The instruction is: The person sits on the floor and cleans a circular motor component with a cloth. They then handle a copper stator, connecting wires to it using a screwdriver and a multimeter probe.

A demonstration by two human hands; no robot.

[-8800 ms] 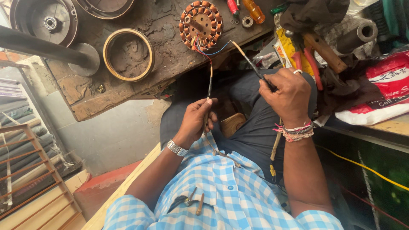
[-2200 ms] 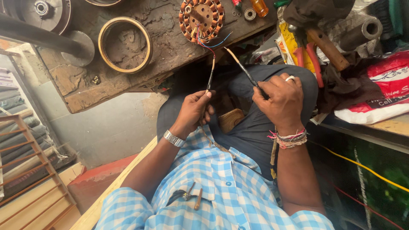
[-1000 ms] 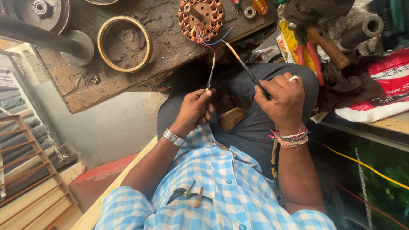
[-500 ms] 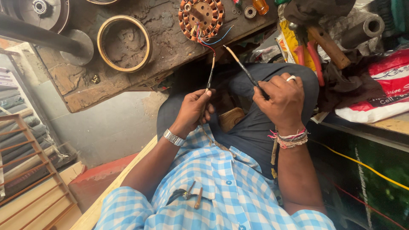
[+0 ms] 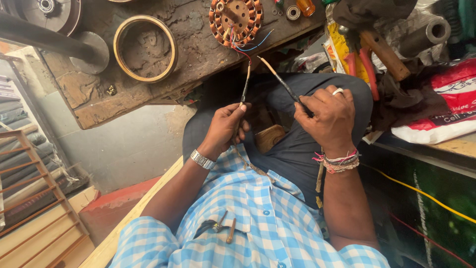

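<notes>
A round copper-wound stator (image 5: 236,21) lies on a worn wooden bench (image 5: 198,54), with red, blue and other thin wires trailing from it toward me. My left hand (image 5: 225,130) pinches a dark sleeved wire (image 5: 245,89) that runs up to those leads. My right hand (image 5: 327,119), with a ring and thread bracelets, grips a thin dark rod-like tool (image 5: 283,83) whose pale tip points at the stator's wires. Both hands hover above my lap, apart from each other.
A brass-coloured ring (image 5: 145,48) and a grey disc (image 5: 91,52) rest on the bench's left part. Red-handled pliers (image 5: 361,63), a wooden handle, a metal tube (image 5: 425,34) and a red-and-white bag (image 5: 446,106) crowd the right. A yellow cable (image 5: 421,191) runs lower right.
Both hands stay nearly in place. The view has shifted slightly, and the right hand's tool tip has edged a little toward the stator's wires.
</notes>
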